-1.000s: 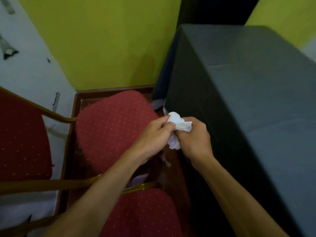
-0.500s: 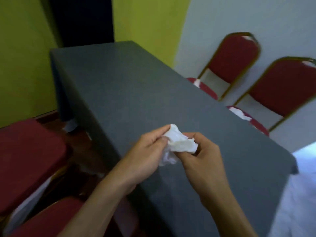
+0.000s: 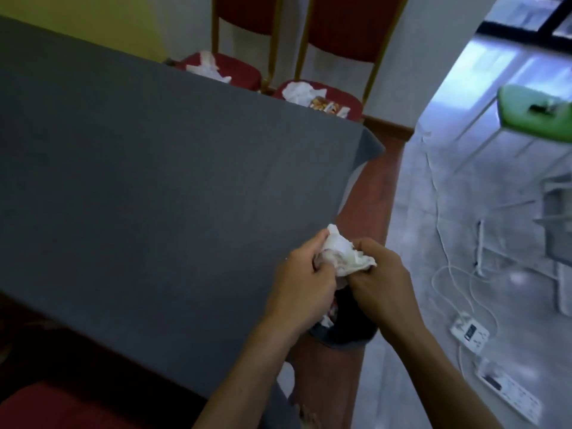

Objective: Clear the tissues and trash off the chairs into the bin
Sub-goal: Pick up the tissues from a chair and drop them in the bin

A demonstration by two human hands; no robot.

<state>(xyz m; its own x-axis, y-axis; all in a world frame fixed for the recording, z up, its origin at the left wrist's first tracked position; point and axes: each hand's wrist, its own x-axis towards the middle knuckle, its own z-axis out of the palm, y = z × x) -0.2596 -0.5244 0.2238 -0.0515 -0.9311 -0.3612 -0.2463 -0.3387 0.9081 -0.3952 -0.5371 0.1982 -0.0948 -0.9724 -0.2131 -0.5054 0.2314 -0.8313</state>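
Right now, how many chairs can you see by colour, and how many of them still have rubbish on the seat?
Red chairs across the table: 2, the far chair with tissue, and the near chair with tissue and wrappers.
Red chair on this side: 1, the corner seat, no rubbish visible.
Green stool: 1, something dark on it, unclear.
Total: 4 seats, 2 clearly littered.

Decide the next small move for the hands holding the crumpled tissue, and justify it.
Probably let go. Both the left hand and right hand hold the tissue directly above the dark bin, which already holds trash, so it should fall in.
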